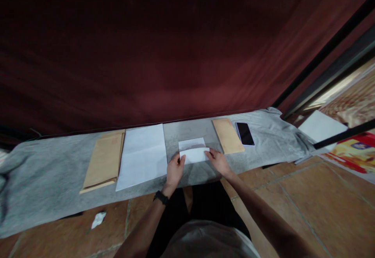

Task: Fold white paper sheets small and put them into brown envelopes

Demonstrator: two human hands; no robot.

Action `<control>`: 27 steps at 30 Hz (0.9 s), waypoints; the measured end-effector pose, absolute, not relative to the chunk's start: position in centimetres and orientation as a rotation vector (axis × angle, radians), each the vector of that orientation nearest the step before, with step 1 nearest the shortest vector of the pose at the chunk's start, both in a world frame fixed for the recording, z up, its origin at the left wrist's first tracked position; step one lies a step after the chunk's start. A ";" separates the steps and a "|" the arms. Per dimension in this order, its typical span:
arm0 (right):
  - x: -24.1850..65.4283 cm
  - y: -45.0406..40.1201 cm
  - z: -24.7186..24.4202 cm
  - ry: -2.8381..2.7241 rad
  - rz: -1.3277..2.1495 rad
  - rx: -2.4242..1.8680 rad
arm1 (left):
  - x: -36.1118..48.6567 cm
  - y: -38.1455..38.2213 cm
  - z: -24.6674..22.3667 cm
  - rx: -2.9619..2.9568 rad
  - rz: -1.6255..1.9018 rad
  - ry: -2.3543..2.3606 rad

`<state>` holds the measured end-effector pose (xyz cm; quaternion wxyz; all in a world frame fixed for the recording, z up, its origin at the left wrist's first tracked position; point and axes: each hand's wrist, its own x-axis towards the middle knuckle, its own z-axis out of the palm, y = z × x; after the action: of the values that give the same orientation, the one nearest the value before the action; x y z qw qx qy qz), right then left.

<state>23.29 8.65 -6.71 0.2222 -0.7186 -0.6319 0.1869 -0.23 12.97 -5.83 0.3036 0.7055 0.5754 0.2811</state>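
Between my two hands is a sheet of white paper (pixel 193 155), folded, with its near flap raised and curved. Its far part (pixel 191 144) lies on the grey cloth. My left hand (pixel 175 170) pinches the left edge, thumb on top. My right hand (pixel 217 161) pinches the right edge in the same way. Left of my left hand lies a large stack of white paper (pixel 143 156). To the right of my right hand is a brown envelope (pixel 227 135), flat on the cloth.
A grey cloth (pixel 52 172) covers the long narrow surface. A stack of brown envelopes (pixel 104 158) lies at the left, a phone (pixel 245 134) at the right. Dark red fabric (pixel 175 55) hangs behind. Crumpled white paper (pixel 99 219) is on the tiled floor. Dark metal bars (pixel 328 51) stand at the right.
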 end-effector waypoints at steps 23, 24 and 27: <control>21.1 14.5 -6.2 -1.733 0.093 -2.365 | 3.2 17.9 -4.8 2.124 0.247 1.995; 21.0 14.4 -6.1 -1.734 0.089 -2.352 | 3.2 17.9 -4.8 2.138 0.243 1.992; 20.8 13.7 -6.0 -1.744 0.094 -2.251 | 3.3 17.7 -4.8 2.165 0.220 1.982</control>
<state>20.80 13.67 -6.01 0.1456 -0.7818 -0.6055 0.0325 3.28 17.74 -4.81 0.0990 0.7320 0.6700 0.0744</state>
